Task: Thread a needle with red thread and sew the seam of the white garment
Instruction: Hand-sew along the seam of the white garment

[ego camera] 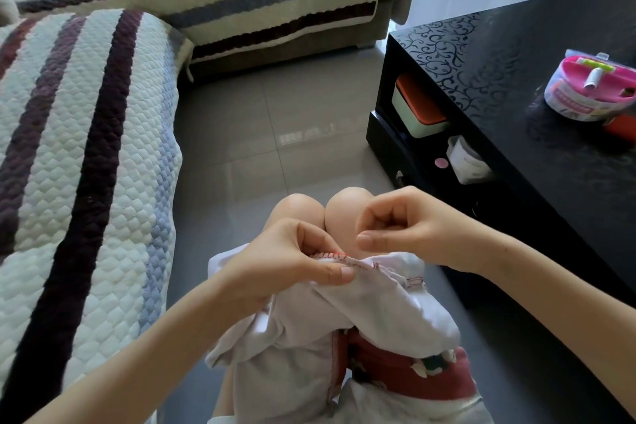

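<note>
Pinching the hem of the white garment (pixel 389 303) with the left hand (pixel 292 258), thumb flat on top, forefinger curled behind the fold, cloth grasped between them. Gripping right at the red stitches (pixel 332 255), a short row starting at the thumb tip and leading rightward along the seam edge. Hovering just beside that row with the right hand (pixel 402 227), fingers curled tightly toward the palm, thumb stretched down toward the seam, tip close to the cloth but apart from the left hand. Cannot tell whether clenched on a needle or thread: anything that fine too small to make out between those fingers. Holding the stitched edge just in front of two bare knees (pixel 299 208), with the rest of the garment draped down over the lap and bunched on red patterned cloth (pixel 395 375) nearer the body. Flanked on the left by a quilted striped sofa cover (pixel 86 165), on the right by a glossy black table (pixel 550 155) bearing a pink sewing kit (pixel 590 89), well apart from both hands. Beyond the knees, grey floor tiles (pixel 275 120).
</note>
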